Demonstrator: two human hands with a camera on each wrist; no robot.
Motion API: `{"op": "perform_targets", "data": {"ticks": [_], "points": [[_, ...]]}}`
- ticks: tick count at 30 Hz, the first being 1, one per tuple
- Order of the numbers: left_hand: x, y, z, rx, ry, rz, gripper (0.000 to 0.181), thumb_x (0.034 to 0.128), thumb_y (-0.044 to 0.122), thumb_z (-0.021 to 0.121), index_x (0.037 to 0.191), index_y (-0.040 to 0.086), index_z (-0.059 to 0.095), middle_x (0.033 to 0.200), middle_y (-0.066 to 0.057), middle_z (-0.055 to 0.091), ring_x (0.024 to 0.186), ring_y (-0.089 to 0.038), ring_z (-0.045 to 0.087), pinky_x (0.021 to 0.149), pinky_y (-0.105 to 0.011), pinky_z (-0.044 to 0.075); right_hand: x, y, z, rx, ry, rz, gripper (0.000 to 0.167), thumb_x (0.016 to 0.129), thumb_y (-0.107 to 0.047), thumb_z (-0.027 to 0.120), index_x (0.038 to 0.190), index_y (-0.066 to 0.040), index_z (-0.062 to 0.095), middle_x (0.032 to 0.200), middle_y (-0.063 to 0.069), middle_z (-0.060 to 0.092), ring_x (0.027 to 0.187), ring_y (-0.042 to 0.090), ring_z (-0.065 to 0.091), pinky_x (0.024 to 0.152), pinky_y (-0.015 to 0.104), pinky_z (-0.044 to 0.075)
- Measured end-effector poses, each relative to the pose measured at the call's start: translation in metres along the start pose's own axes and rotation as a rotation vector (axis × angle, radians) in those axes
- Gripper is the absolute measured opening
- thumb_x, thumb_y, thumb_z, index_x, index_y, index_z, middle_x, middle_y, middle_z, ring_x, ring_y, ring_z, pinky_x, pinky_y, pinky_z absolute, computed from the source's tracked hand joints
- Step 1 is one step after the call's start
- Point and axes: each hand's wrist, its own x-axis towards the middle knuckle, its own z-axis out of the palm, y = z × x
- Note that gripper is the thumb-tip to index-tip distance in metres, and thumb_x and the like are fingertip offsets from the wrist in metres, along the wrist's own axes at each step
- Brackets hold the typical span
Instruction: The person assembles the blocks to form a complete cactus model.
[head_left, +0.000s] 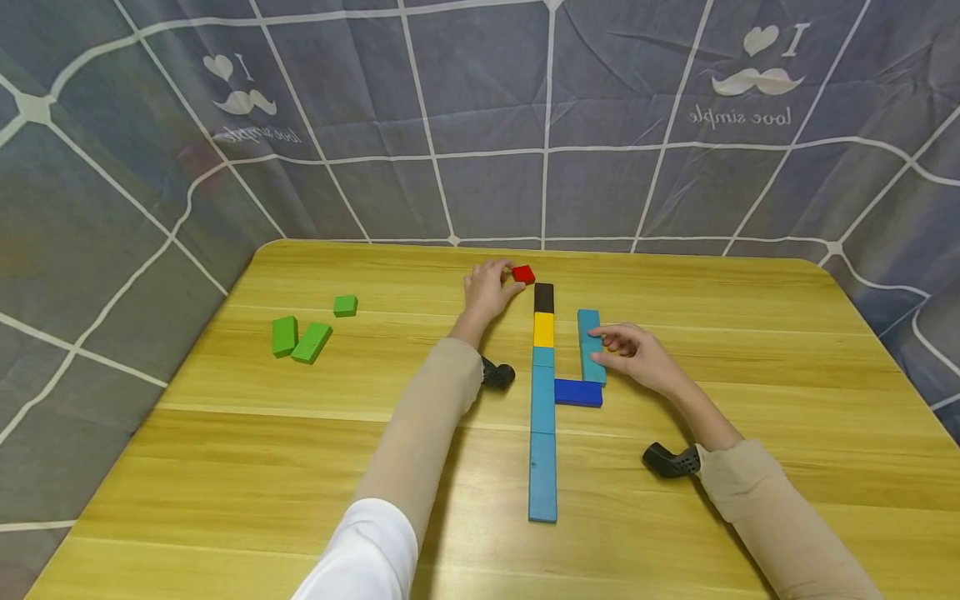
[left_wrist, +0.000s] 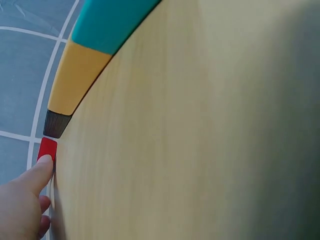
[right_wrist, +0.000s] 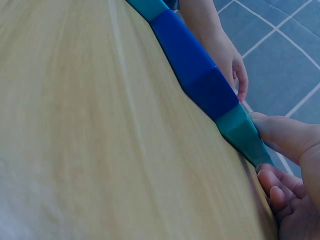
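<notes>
At the far side of the table, my left hand (head_left: 486,292) pinches a small red block (head_left: 523,274) between thumb and fingers. The red block stands close to the black block (head_left: 544,297) at the far end of a straight row, a narrow gap apart. Nearer in that row come a yellow block (head_left: 543,330) and several light blue blocks (head_left: 543,475). My right hand (head_left: 643,358) has thumb and curled fingers on two light blue blocks (right_wrist: 240,127) set end to end. Their near end meets a dark blue block (head_left: 578,392), which juts sideways from the row.
Three green blocks (head_left: 312,342) lie apart at the table's left side. A black curved wrist mount (head_left: 670,460) sits by the right sleeve, another (head_left: 497,374) by the left. Grey cloth with white lines (head_left: 480,100) hangs behind the wooden table (head_left: 225,500).
</notes>
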Motion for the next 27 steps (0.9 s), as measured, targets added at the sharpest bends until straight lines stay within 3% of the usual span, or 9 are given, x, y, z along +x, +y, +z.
{"op": "perform_targets", "data": {"ticks": [7, 16, 23, 27], "points": [[0.001, 0.0, 0.004, 0.012, 0.003, -0.005, 0.041, 0.0853, 0.039, 0.062, 0.121, 0.018, 0.055, 0.102, -0.004, 0.053, 0.099, -0.022, 0.042, 0.086, -0.037, 0.026, 0.0, 0.0, 0.0, -0.007, 0.0, 0.001, 0.034, 0.085, -0.004, 0.063, 0.116, 0.007, 0.057, 0.096, 0.02, 0.052, 0.079, 0.024, 0.043, 0.068, 0.024, 0.038], [-0.003, -0.007, -0.003, -0.143, -0.054, 0.135, 0.049, 0.0837, 0.02, 0.063, 0.13, 0.014, 0.05, 0.107, -0.008, 0.055, 0.103, -0.024, 0.044, 0.092, -0.041, 0.026, -0.001, -0.003, 0.0, -0.006, 0.004, 0.001, 0.034, 0.084, -0.004, 0.063, 0.116, 0.007, 0.057, 0.096, 0.021, 0.052, 0.079, 0.024, 0.044, 0.068, 0.023, 0.038], [-0.005, 0.0, -0.004, 0.028, -0.154, 0.182, 0.058, 0.0847, 0.046, 0.058, 0.135, 0.02, 0.046, 0.127, -0.007, 0.047, 0.115, -0.025, 0.038, 0.096, -0.043, 0.024, -0.001, -0.003, 0.0, -0.006, 0.003, 0.003, 0.034, 0.084, -0.003, 0.063, 0.116, 0.008, 0.057, 0.096, 0.021, 0.052, 0.079, 0.023, 0.043, 0.068, 0.023, 0.038], [-0.004, 0.004, -0.003, 0.059, -0.178, 0.175, 0.061, 0.0849, 0.051, 0.056, 0.137, 0.022, 0.043, 0.131, -0.005, 0.044, 0.117, -0.025, 0.036, 0.096, -0.043, 0.023, 0.0, -0.003, 0.0, -0.011, 0.004, 0.002, 0.034, 0.085, -0.003, 0.063, 0.116, 0.008, 0.057, 0.096, 0.021, 0.052, 0.079, 0.023, 0.043, 0.068, 0.023, 0.038]]}}
